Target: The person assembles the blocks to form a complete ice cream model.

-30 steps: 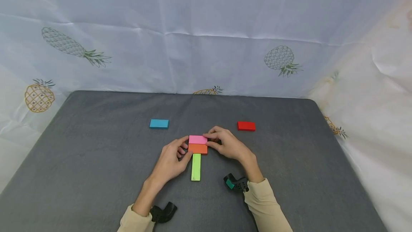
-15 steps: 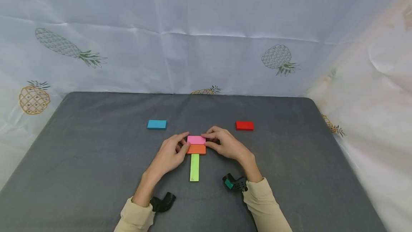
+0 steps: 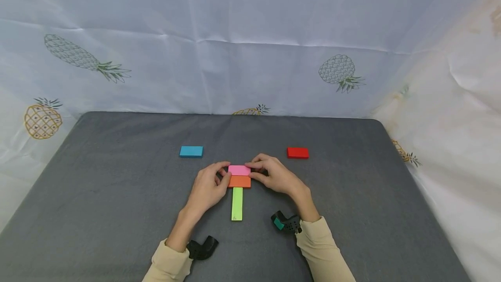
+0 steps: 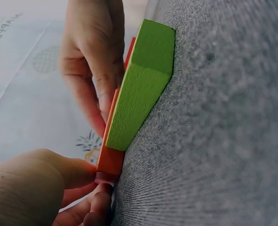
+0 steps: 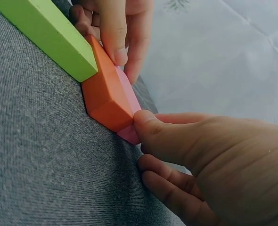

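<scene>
Pink block [image 3: 239, 170] and orange block [image 3: 239, 181] pinched edge to edge at tabletop [image 3: 117, 195] centre.
Left hand [image 3: 208, 187] and right hand [image 3: 275, 176] grip opposite ends; green block [image 3: 236, 203] abuts the orange edge; blue block [image 3: 191, 151] and red block [image 3: 298, 152] lie well apart.

Your gray table [image 3: 117, 195] carries pink [image 3: 238, 170], orange [image 3: 239, 181] and green [image 3: 236, 203] blocks in line; blue [image 3: 191, 151] and red [image 3: 298, 152] blocks flank the pink one.
</scene>
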`<control>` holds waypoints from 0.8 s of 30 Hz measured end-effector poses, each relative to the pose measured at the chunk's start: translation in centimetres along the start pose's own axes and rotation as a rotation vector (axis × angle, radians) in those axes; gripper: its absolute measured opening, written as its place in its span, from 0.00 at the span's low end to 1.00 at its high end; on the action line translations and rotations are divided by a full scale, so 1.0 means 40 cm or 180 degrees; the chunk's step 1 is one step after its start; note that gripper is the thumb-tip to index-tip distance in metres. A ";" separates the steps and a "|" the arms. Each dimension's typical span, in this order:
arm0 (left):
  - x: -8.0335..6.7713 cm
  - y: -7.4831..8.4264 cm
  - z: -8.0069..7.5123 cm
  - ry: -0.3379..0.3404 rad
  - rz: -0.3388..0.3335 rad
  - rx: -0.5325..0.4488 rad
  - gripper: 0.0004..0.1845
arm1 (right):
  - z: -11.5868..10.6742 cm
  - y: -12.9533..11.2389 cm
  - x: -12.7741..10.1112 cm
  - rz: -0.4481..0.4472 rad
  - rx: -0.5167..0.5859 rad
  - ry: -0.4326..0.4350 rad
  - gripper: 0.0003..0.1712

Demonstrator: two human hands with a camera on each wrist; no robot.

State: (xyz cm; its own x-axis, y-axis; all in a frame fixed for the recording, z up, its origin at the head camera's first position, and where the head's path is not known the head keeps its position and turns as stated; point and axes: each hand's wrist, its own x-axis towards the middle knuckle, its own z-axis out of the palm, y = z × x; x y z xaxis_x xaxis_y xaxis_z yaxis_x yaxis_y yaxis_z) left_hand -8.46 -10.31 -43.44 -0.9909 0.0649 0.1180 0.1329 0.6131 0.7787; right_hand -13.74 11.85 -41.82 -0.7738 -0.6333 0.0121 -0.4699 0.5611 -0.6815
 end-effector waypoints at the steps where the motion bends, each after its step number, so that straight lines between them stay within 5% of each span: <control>1: 0.000 0.000 0.000 0.0007 0.0003 -0.0002 0.17 | 0.000 0.000 0.000 -0.0001 0.0003 -0.0001 0.21; 24: -0.001 -0.003 0.002 0.0035 0.0054 -0.0024 0.17 | -0.004 -0.001 -0.003 -0.0077 0.0024 0.0024 0.21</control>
State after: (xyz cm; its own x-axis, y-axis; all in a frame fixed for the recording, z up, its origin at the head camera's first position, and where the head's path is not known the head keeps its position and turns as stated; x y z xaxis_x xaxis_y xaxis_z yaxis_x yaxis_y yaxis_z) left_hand -8.44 -10.35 -43.58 -0.9882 0.0666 0.1378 0.1498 0.6061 0.7812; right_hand -13.71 11.99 -41.68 -0.7654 -0.6426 0.0341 -0.4853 0.5416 -0.6864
